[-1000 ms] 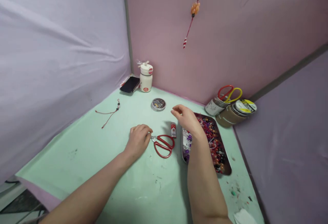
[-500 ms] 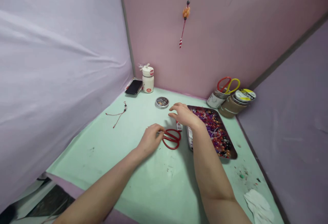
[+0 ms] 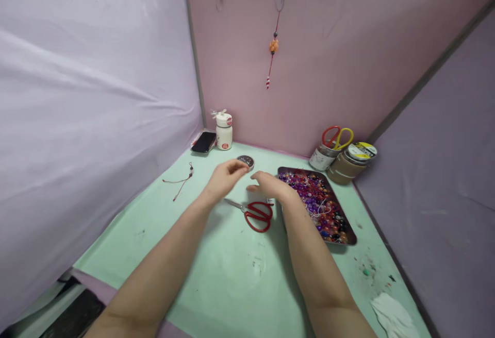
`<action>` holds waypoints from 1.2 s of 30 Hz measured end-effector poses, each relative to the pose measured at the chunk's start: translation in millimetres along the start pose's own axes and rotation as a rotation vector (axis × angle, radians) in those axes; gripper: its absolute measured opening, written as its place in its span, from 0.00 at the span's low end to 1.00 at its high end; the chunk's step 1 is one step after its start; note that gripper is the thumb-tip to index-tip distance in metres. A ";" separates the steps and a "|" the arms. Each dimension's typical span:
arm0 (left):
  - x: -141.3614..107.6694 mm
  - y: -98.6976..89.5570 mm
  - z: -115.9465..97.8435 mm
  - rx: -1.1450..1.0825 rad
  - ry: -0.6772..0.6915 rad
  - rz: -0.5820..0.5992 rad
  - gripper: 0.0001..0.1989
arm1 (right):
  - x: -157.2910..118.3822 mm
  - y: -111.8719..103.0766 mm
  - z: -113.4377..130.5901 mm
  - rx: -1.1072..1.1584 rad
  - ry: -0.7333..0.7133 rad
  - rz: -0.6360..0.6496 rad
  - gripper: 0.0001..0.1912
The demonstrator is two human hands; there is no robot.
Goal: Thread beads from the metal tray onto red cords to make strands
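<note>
My left hand [image 3: 225, 179] reaches forward over the table, fingers stretched and slightly bent, tips at the near edge of a small round flat container [image 3: 246, 161]. Whether they touch it I cannot tell. To its right, my right hand [image 3: 267, 184] hovers with thumb and fingers apart, holding nothing. Red-handled scissors [image 3: 259, 216] lie on the table below both hands, blades pointing left. A small white tube [image 3: 270, 201] is mostly hidden beneath my right hand. Right of that hand, a metal tray [image 3: 352, 238] holds many purple, red and black beads with a loop of pale string.
A corded bead strand [image 3: 190, 175] lies left. Behind stand a phone [image 3: 204, 142] and white bottle [image 3: 224, 134]. Jars [image 3: 343, 169] with scissors [image 3: 337, 138] and a spool [image 3: 362, 151] stand back right. A beaded string [image 3: 274, 46] hangs from the wall; a white cloth [image 3: 393, 316] lies front right.
My left hand has let go of the scissors' blades and moved forward to the round container. My right hand has shifted slightly left. The view has tilted up a little.
</note>
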State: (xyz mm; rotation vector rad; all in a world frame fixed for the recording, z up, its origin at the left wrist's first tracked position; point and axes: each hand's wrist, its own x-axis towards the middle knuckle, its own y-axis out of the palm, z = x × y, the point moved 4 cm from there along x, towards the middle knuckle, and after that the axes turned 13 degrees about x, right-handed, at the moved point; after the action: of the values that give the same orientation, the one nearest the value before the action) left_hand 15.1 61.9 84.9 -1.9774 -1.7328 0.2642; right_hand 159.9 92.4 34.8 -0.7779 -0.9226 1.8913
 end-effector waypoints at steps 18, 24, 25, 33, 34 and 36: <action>88.9 -20.1 63.6 0.360 0.002 0.176 0.18 | -24.7 -30.5 -9.6 -0.021 0.071 -0.132 0.23; 79.0 -34.5 57.6 0.475 -0.001 0.213 0.20 | -35.9 -34.1 2.4 0.029 0.103 -0.212 0.25; 77.2 -36.0 54.9 0.481 0.002 0.215 0.20 | -38.2 -34.5 4.7 0.041 0.100 -0.230 0.26; 72.2 -45.5 47.7 0.519 -0.005 0.229 0.22 | -47.6 -35.0 15.8 0.073 0.086 -0.313 0.30; 72.5 -46.6 48.7 0.520 -0.015 0.228 0.21 | -48.2 -35.9 17.1 0.070 0.086 -0.327 0.30; 73.2 -48.8 50.1 0.513 -0.031 0.211 0.21 | -49.9 -38.0 19.9 0.067 0.084 -0.353 0.30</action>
State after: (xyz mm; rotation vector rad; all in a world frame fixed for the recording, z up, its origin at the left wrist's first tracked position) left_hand -37.6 148.1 78.0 -1.7687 -1.3015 0.7358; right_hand 181.6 55.4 84.7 -0.6052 -0.8760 1.5610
